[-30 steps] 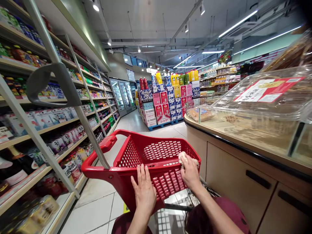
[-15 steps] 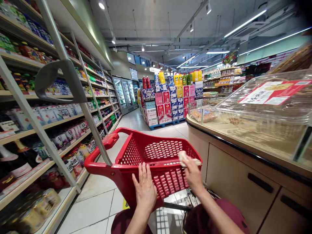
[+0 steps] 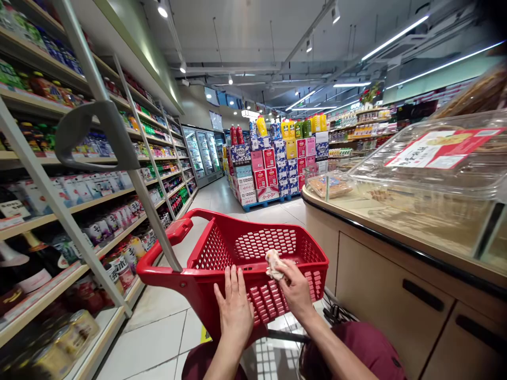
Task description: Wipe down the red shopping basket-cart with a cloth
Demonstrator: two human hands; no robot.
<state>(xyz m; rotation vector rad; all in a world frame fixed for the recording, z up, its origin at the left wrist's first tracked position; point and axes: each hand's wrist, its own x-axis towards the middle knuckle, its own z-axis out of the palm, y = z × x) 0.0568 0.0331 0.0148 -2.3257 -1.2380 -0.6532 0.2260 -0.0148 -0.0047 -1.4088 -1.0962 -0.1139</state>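
Note:
A red plastic shopping cart basket with slotted walls stands in front of my knees. Flat against its near side, just under the rim, lies my left hand, fingers stretched out and holding nothing. My right hand grips a crumpled whitish cloth at the near rim, right of my left hand. The fingers cover part of the cloth. A grey metal upright with a dark grey loop handle rises at the cart's left end.
Drink shelves run along the left. A wooden counter with clear food packs on top stands close on the right. Ahead, stacked drink cartons sit on a blue pallet. Cables lie near the counter's foot.
My right hand has slid left along the near rim with the cloth, from the far right corner toward the middle. My left hand has stayed in place on the basket.

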